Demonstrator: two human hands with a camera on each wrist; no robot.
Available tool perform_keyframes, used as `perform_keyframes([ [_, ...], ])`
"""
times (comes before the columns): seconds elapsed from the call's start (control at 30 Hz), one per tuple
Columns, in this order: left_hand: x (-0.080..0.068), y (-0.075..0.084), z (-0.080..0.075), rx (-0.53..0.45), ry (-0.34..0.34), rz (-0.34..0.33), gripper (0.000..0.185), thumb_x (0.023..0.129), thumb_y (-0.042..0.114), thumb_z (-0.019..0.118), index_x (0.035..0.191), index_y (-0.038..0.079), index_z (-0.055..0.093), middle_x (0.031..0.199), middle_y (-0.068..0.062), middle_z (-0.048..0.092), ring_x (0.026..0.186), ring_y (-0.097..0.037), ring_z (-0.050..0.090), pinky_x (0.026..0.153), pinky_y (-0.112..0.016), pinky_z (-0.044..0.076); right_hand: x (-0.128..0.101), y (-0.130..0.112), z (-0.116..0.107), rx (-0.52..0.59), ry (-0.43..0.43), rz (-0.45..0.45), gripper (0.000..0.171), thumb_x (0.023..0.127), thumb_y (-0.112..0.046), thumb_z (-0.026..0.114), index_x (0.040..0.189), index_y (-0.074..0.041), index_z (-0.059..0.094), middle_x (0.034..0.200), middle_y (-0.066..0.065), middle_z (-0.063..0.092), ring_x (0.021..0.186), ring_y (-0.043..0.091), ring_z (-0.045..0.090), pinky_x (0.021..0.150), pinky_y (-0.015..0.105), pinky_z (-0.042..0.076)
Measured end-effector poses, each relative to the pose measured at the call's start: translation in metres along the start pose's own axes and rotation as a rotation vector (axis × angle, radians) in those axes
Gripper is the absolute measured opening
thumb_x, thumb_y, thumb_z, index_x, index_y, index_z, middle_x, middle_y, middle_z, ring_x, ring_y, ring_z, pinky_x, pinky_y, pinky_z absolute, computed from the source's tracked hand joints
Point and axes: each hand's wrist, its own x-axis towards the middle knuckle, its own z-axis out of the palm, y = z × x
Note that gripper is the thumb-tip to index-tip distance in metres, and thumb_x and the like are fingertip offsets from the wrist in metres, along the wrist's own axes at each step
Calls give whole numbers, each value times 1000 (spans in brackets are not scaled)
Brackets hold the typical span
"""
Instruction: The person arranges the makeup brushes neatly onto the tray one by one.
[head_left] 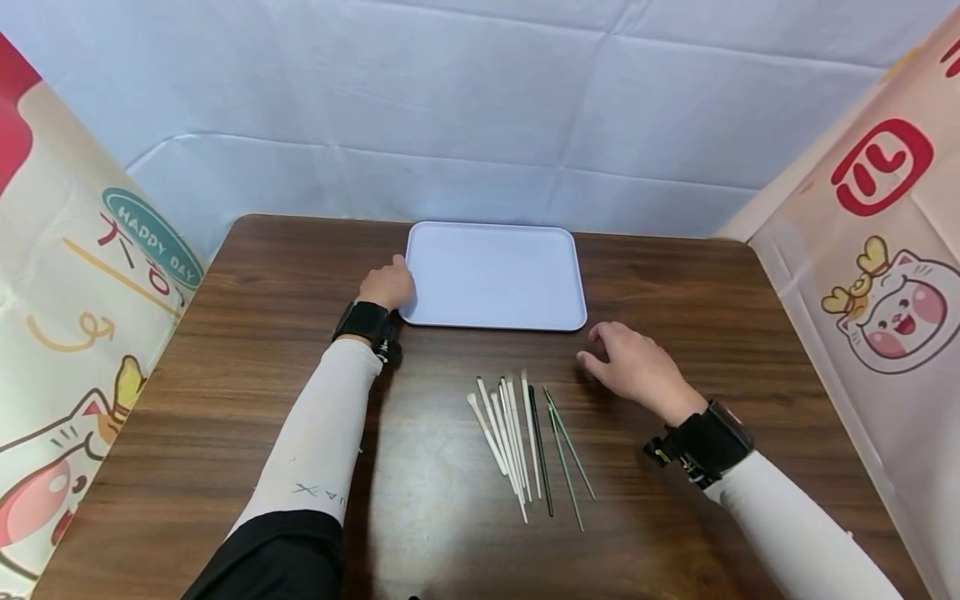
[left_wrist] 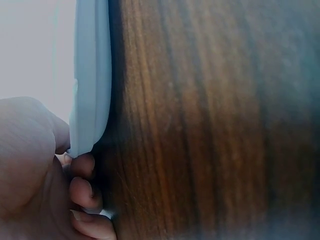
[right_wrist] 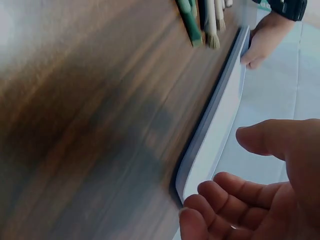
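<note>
Hanging at the back, a pale creased cloth (head_left: 450, 100) rises behind a dark brown wood-grain tabletop (head_left: 285, 333). On that tabletop, by its far edge, lies a plain white tray (head_left: 495, 275) with a faint bluish cast: rectangular, shallow, its corners rounded and its low rim raised all round. The left hand (head_left: 388, 285) pinches the tray's left edge, thumb over the rim and fingers underneath. The right hand (head_left: 637, 367) is at the near right corner, fingers bent and well apart from the thumb, gripping nothing; whether a fingertip brushes the tray is hard to make out. Nearer the person, slim brushes (head_left: 520, 437) lie loosely fanned, pale handles leftward, dark and green ones rightward.
</note>
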Motion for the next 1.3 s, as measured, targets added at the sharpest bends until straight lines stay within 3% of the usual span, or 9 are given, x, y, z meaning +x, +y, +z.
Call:
perform_keyframes([
  [0.3, 2, 0, 2, -12, -21, -10, 47, 107, 21, 31, 147, -3, 27, 128, -29, 55, 106, -43, 54, 93, -54, 45, -18, -11, 10, -38, -36, -12, 31, 98, -31, 66, 112, -3, 64, 100, 10, 66, 83, 22, 63, 71, 43, 52],
  [0.47, 5, -1, 3, 28, -12, 8, 45, 108, 22, 25, 144, -4, 30, 123, -28, 59, 107, -43, 56, 91, -52, 46, -29, -18, 15, -49, -66, -30, 25, 97, -29, 67, 107, -6, 65, 96, 7, 65, 80, 19, 61, 68, 40, 51],
  [0.67, 4, 0, 2, 35, -8, 8, 44, 109, 22, 24, 145, -4, 30, 122, -27, 59, 108, -42, 56, 92, -51, 45, -42, -25, 20, -46, -87, -49, 17, 97, -27, 68, 97, -11, 63, 84, 1, 57, 68, 14, 51, 59, 33, 42],
  [1.03, 3, -1, 0, 21, -7, 10, 46, 109, 21, 23, 147, -4, 28, 126, -29, 57, 111, -44, 56, 95, -53, 45, -52, -34, 29, -71, -166, -101, 25, 97, -27, 69, 83, -15, 51, 73, -1, 46, 62, 14, 42, 56, 31, 33],
  [1.3, 3, -1, 0, 17, 1, 3, 47, 108, 22, 23, 147, -4, 28, 127, -28, 57, 111, -44, 56, 95, -54, 45, -52, -39, 30, -99, -254, -104, 27, 96, -27, 69, 77, -17, 52, 67, -3, 48, 57, 13, 44, 53, 31, 35],
])
